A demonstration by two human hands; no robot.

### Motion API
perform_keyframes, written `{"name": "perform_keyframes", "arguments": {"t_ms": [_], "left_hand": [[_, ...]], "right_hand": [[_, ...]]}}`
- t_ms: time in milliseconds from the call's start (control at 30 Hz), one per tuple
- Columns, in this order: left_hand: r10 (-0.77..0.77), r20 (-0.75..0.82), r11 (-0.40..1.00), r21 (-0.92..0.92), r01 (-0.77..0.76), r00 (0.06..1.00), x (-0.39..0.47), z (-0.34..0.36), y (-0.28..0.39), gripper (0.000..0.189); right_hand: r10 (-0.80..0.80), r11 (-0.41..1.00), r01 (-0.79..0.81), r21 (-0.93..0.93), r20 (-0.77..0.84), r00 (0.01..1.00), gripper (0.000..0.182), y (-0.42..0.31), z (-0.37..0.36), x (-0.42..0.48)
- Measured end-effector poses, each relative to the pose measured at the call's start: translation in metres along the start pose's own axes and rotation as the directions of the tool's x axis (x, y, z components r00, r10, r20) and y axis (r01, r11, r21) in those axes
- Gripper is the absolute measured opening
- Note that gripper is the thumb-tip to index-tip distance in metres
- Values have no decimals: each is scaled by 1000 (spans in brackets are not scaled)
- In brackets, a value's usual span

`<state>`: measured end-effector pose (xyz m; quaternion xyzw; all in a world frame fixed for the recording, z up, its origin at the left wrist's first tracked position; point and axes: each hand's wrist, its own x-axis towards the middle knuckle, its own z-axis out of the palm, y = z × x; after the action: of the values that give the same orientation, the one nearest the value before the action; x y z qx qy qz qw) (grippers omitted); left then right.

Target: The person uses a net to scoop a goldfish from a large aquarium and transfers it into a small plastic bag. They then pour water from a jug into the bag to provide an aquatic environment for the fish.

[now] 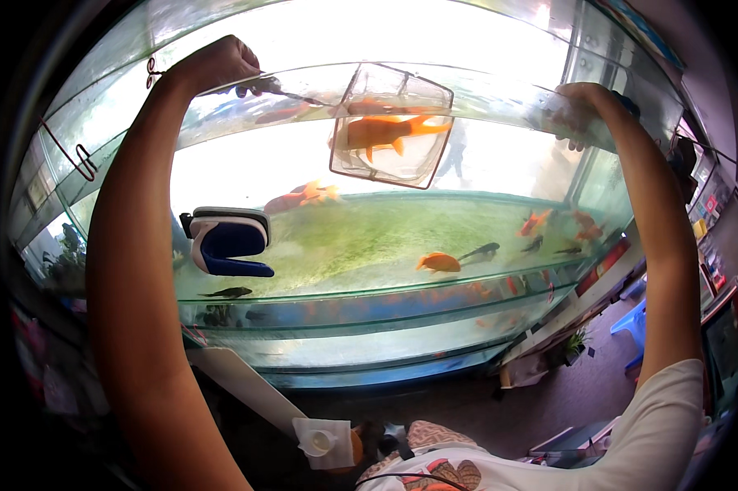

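Observation:
My left hand (225,61) is closed around the dark handle of a fish net (418,169) at the tank's upper rim. The net's square frame and pale mesh hang partly under water. A large orange fish (378,132) shows within the frame; whether it is inside the mesh or behind it I cannot tell. My right hand (574,113) reaches over the rim of the glass aquarium (369,299) at the right. Its fingers are blurred through glass and water, so what they hold is unclear. A red-orange fish (301,196) swims lower left of the net.
A blue-and-white magnetic glass cleaner (231,242) sits on the front pane. Near the bottom swim an orange fish (439,262) and a dark fish (228,293). More tanks stand below. A white cup (318,442) is near my body; a blue plastic stool (631,328) stands right.

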<state>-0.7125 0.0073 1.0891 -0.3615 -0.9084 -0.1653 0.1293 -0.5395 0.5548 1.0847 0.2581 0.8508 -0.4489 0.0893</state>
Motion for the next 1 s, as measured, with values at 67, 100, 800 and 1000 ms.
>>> {"name": "perform_keyframes", "arguments": {"t_ms": [67,100,800,1000], "left_hand": [[4,-5,1000,-14,-5,1000,-1,-2,-2,18],[9,-7,1000,-24,-9,1000,-1,-1,-3,18],[28,-45,999,-26,-29,999,1,5,-2,23],[58,-86,998,11,-58,995,-2,6,3,23]], "right_hand": [[20,999,-21,29,62,998,59,0,-6,10],[12,999,-16,36,103,995,61,4,-15,19],[-96,961,58,-271,-130,987,38,-19,6,24],[-147,949,83,-304,-196,970,36,-20,18,11]]}}
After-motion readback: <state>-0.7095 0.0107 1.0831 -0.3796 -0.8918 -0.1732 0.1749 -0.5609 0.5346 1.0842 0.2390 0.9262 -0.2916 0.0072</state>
